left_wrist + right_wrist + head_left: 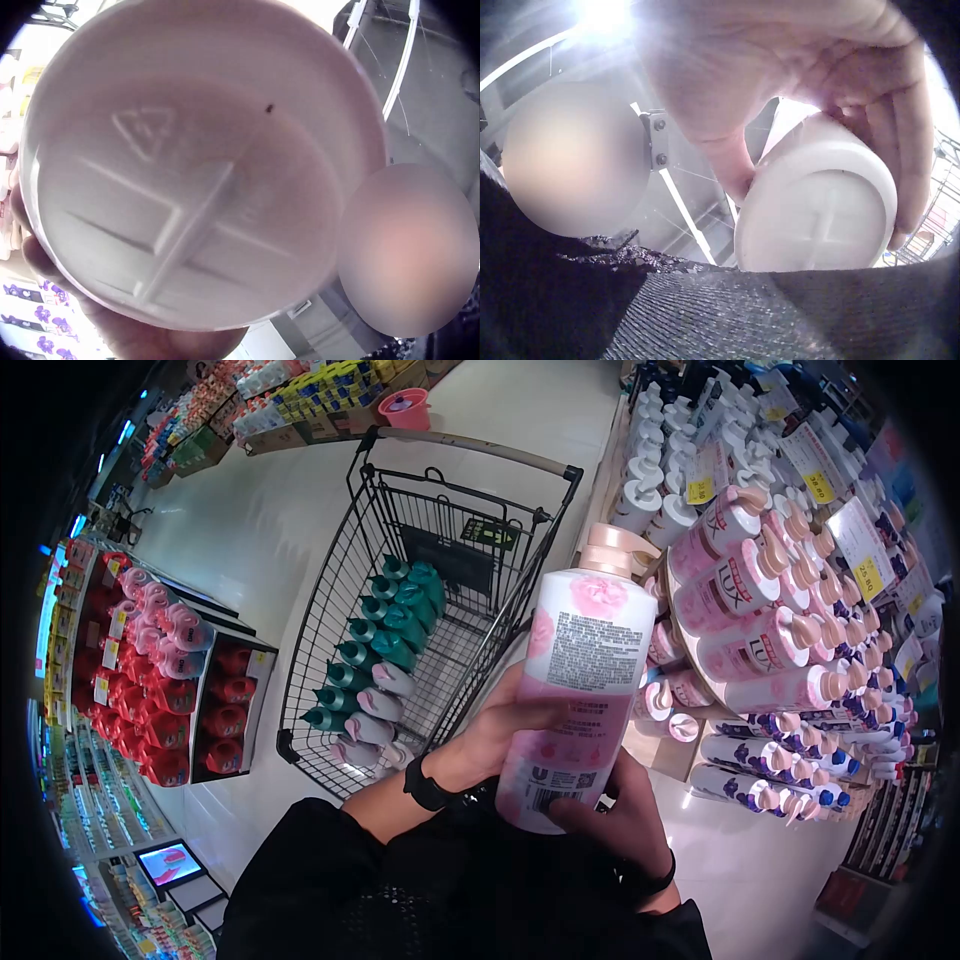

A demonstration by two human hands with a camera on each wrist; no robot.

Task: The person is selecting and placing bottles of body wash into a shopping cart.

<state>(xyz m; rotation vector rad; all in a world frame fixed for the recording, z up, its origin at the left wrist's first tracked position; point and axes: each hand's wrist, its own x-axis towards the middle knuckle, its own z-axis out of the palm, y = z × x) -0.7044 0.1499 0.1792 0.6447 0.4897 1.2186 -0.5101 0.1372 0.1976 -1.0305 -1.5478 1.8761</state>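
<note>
A pink and white pump bottle [585,690] with a rose-gold pump head stands slightly tilted before me, its printed back label turned my way. My left hand [490,735] grips its left side at mid-height, wearing a dark wristband. Lower down, my right hand [630,815] holds the right side near the base, thumb over the front beside the barcode. The bottle's round white base [187,202] fills most of the left wrist view. In the right wrist view, thumb and fingers curl about the bottle [821,210] just above its base.
A wire shopping cart [430,610] holding teal and pale pink bottles stands ahead. To the right, a display of pump bottles [740,590] rises in tiers with price cards. Red bottles [150,700] fill a stand at the left. A pink bucket [405,408] sits beyond the cart.
</note>
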